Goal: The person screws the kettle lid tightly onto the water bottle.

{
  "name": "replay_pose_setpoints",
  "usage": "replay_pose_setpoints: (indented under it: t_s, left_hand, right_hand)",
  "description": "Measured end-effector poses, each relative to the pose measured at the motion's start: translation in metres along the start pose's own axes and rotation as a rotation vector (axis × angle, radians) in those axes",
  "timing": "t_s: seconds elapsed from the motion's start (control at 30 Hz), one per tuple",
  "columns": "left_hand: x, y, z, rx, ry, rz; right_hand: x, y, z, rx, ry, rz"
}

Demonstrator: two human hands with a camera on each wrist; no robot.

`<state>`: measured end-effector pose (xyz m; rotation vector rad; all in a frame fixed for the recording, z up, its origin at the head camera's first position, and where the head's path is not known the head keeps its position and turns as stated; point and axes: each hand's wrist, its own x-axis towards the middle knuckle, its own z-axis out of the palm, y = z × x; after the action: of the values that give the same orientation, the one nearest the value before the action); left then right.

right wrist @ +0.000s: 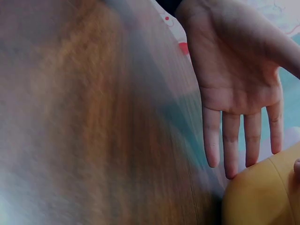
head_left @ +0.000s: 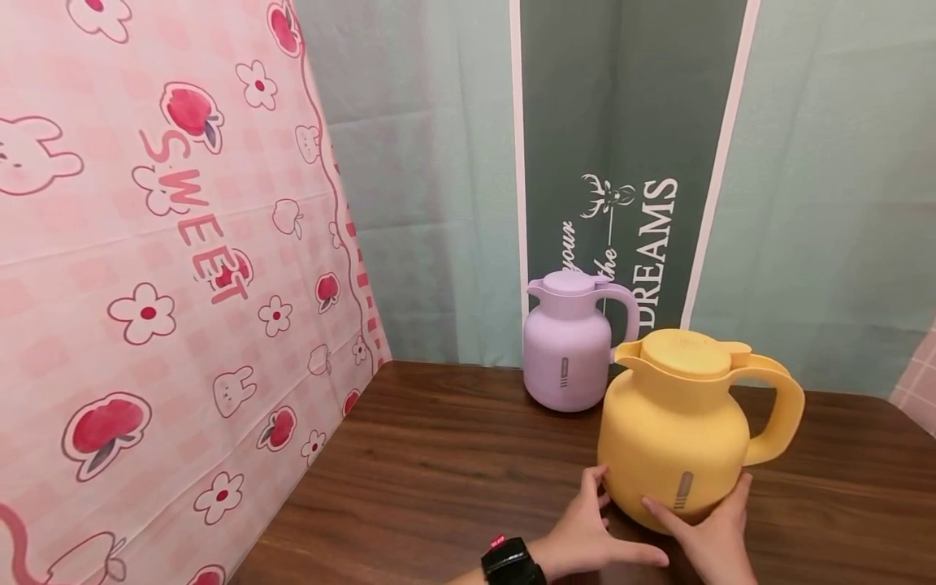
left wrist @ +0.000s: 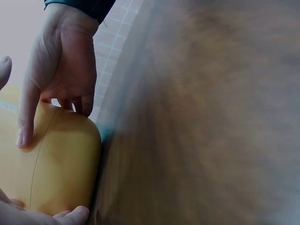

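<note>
A yellow thermos jug point(head_left: 669, 439) with a lid, spout and side handle stands at the front right in the head view. My right hand point(head_left: 712, 532) holds its lower right side, thumb on the front near the grey mark. The left wrist view shows that thumb pressed to the jug's wall and the other fingers round its side. My left hand point(head_left: 588, 524) is at the lower left, its thumb spread away from the jug. Seen in the right wrist view, the left hand's fingers point(right wrist: 229, 140) are straight, with their tips at the yellow surface.
A lilac thermos jug point(head_left: 566, 349) of the same shape stands behind, at the back of the dark wooden table point(head_left: 409, 455). A pink printed cloth point(head_left: 183, 325) hangs along the left side. Green curtain fabric point(head_left: 417, 203) with white lettering closes off the back.
</note>
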<state>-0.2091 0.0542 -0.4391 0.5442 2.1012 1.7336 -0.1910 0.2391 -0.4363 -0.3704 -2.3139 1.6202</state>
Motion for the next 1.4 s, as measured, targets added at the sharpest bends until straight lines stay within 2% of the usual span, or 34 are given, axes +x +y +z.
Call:
replay_pose_setpoints:
  t_s: [0.17,0.3,0.63,0.8,1.07,1.23,1.4]
  left_hand:
    - [0.018,0.001,0.002,0.002,0.012,0.010]
    - [0.033,0.002,0.003,-0.003,0.016,0.012]
    - [0.062,0.007,0.002,0.010,0.005,-0.033]
    - [0.069,0.010,0.000,0.045,0.005,-0.036]
    - [0.071,0.012,0.004,0.321,0.037,0.031]
    - [0.071,0.011,0.006,0.359,0.036,0.048]
    - [0.071,0.012,0.005,0.375,0.051,0.024]
  right_hand:
    - [0.010,-0.001,0.000,0.022,0.032,0.006]
    - [0.022,0.001,0.001,0.041,0.081,-0.042]
    - [0.050,0.012,-0.005,0.006,0.130,-0.073]
    - [0.061,0.014,-0.007,0.015,0.152,-0.105]
    - [0.077,0.016,-0.008,0.030,0.205,-0.105]
    - [0.085,0.017,-0.004,0.048,0.259,-0.122]
    - [0.091,0.019,-0.003,0.037,0.287,-0.138]
